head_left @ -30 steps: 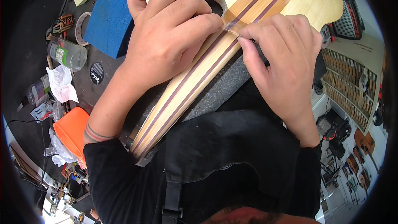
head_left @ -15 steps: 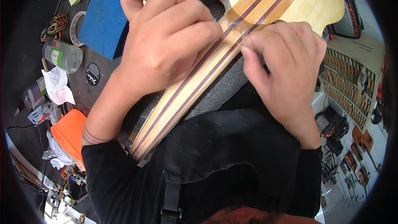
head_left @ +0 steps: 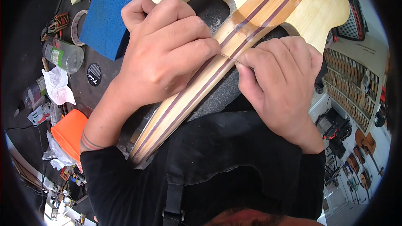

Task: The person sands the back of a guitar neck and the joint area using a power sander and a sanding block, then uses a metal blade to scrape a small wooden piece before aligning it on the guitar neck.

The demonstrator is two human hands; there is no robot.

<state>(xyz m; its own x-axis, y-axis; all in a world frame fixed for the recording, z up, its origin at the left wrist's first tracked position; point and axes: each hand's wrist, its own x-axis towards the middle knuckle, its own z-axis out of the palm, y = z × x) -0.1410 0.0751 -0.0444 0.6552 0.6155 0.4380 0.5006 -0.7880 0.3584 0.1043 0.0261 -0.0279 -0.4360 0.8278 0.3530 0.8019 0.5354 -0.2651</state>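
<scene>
A pale wooden guitar [head_left: 186,96], its neck striped lengthwise in dark purple, lies slantwise in front of me with the body at the far end. Across the back of the neck, near where it joins the body, runs a thin brownish strip [head_left: 228,57] that looks like sandpaper seen edge-on. My left hand [head_left: 165,50] is closed on one end of it, left of the neck. The other end is pinched between the thumb and curled fingers of my right hand [head_left: 280,83]. The parts of the strip inside my fists are hidden.
Beneath the neck is a grey speckled support [head_left: 222,94]. To the left are a blue foam block [head_left: 106,21], a tape roll [head_left: 78,27], a clear jar [head_left: 65,55] and an orange container [head_left: 69,132]. A tool rack [head_left: 349,86] and hanging guitars [head_left: 365,142] are at the right.
My right hand has come down and slightly left, while my left fingers have dropped a little. The strip between my hands now shows across the neck.
</scene>
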